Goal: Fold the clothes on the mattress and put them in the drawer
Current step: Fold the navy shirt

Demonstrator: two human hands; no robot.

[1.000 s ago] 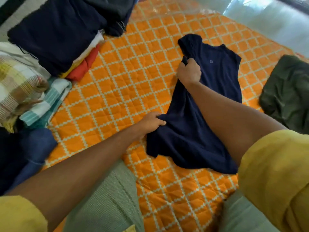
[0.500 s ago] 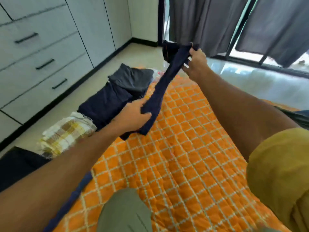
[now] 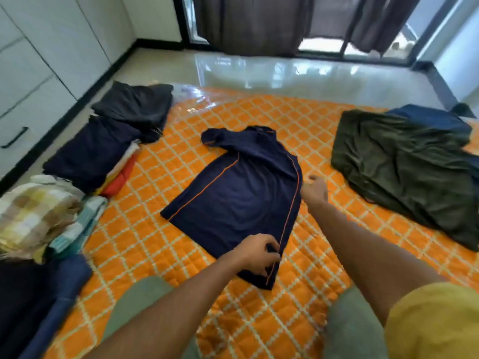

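So half a second ago the navy shirt [image 3: 233,200] was stretched in the air between both hands, now it's spread flat on the orange quilted mattress [image 3: 155,244], back side up I think, thin orange piping running down both sides. Collar end points toward 12 o'clock, hem toward 6. The sleeve at the 11 o'clock corner is crumpled and folded over.

The left hand [image 3: 256,255] sits at the shirt's lower right edge, around 5 o'clock of the shirt, fingers [image 3: 270,244] curled and pinching the fabric by the piping. The right hand [image 3: 315,189] is at 3 o'clock of the shirt, right beside the side seam; it's blurry, fingers look loosely bent, and I honestly can't tell if it has hold of the cloth or is just next to it.

Around it: at 9 to 10 o'clock there's a stack of folded clothes [image 3: 90,154], dark navy on top with white, yellow and red layers peeking out underneath, and a dark grey folded piece [image 3: 134,104] behind that. At 8 o'clock a plaid yellow-and-white bundle [image 3: 33,211]. Over at 2 to 3 o'clock lies a rumpled dark green garment [image 3: 404,164] with something blue [image 3: 435,117] tucked behind it, well apart from the shirt. White drawers [image 3: 28,107] with a black handle line the far left wall, all closed, and grey curtains [image 3: 259,22] hang at 12 o'clock
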